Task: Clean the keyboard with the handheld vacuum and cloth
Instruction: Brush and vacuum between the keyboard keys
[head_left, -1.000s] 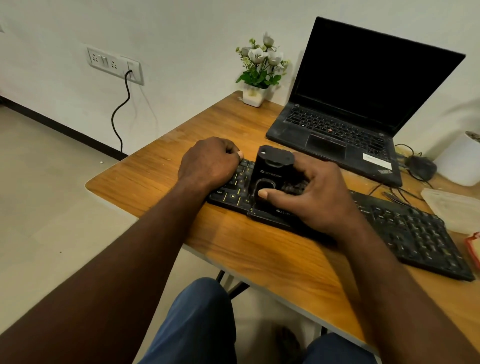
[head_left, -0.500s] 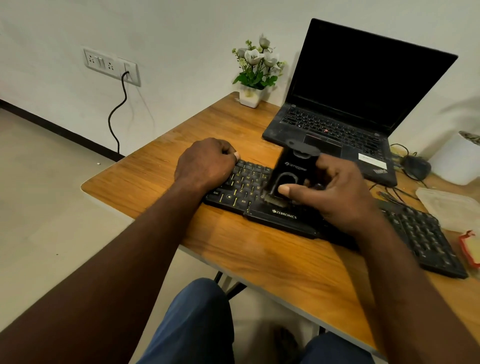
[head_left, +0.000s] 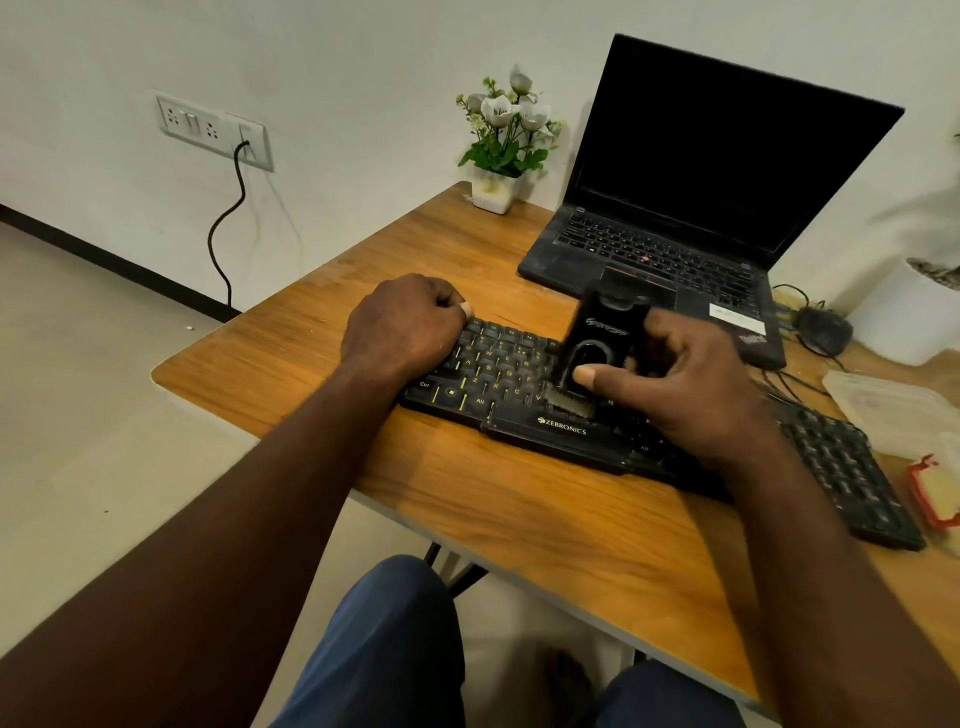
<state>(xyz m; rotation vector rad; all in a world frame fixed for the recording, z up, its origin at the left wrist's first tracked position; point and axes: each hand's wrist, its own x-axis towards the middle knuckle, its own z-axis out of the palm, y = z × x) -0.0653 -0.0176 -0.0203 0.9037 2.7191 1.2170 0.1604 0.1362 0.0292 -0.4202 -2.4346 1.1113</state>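
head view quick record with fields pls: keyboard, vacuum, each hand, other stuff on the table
keyboard: black, yellow legends, flat on the table
handheld vacuum: black, motion-blurred, brush end down on the keys
right hand: grips the handheld vacuum, thumb across its front
left hand: fingers curled, resting on the keyboard's left end
laptop: open behind the keyboard, screen dark
flower pot: at the far edge, left of the laptop
cloth: not seen

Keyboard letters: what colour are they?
Yellow, on the black keyboard, best seen in the head view.
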